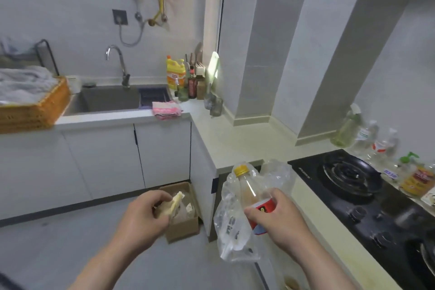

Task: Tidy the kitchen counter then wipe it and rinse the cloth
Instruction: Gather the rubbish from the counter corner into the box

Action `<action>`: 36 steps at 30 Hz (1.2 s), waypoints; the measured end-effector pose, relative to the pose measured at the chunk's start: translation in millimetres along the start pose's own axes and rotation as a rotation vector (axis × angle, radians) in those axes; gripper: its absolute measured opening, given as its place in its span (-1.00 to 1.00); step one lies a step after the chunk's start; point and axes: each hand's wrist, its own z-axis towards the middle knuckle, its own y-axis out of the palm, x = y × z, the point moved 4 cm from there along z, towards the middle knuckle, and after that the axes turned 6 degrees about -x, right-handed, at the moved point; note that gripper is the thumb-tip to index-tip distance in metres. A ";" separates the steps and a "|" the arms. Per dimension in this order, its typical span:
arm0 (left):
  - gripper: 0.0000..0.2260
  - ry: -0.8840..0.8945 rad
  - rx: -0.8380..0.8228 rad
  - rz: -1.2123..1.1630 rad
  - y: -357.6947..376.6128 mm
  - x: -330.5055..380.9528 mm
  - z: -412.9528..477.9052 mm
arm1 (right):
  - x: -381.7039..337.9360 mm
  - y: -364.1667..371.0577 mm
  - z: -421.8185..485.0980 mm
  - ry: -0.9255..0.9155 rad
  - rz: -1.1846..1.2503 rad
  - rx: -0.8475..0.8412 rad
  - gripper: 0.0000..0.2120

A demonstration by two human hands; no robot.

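Nearest you: your left hand (141, 214), fingers curled round a pale scrap (175, 202), is held above the cardboard box (186, 228), which stands on the floor (58, 242) against the cabinet (164, 148) corner. Your right hand (280, 216) has its fingers clamped on a bottle (247, 188), yellow cap up and red label under the palm. The same hand holds a clear bag (231, 231) that hangs below and hides part of the desk (235, 139) edge. To the right, the black stove (341, 200) is set into the desk, with bottles (376, 141) along the wall behind it. Farther on, condiment bottles (175, 73) and a glass (216, 106) crowd the desk corner. Farthest, the pink cloth (166, 109) lies on the desk rim just right of the sink (110, 99), well apart from both hands. The tap (120, 61) rises behind the sink, and an orange basket (40, 110) of laundry sits to its left.
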 end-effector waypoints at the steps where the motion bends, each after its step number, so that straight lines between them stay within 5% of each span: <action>1: -0.71 -0.020 0.017 -0.008 -6.7 -7.2 3.3 | -5.8 8.9 9.8 -0.009 0.001 -0.019 -0.68; 17: -0.74 -0.233 0.117 0.031 -47.0 -71.0 167.2 | -69.0 106.5 233.7 -0.074 -0.023 -0.303 -0.67; 36: -0.72 -0.284 0.089 0.044 -84.2 -131.3 352.3 | -115.5 174.1 427.5 -0.029 -0.086 -0.371 -0.62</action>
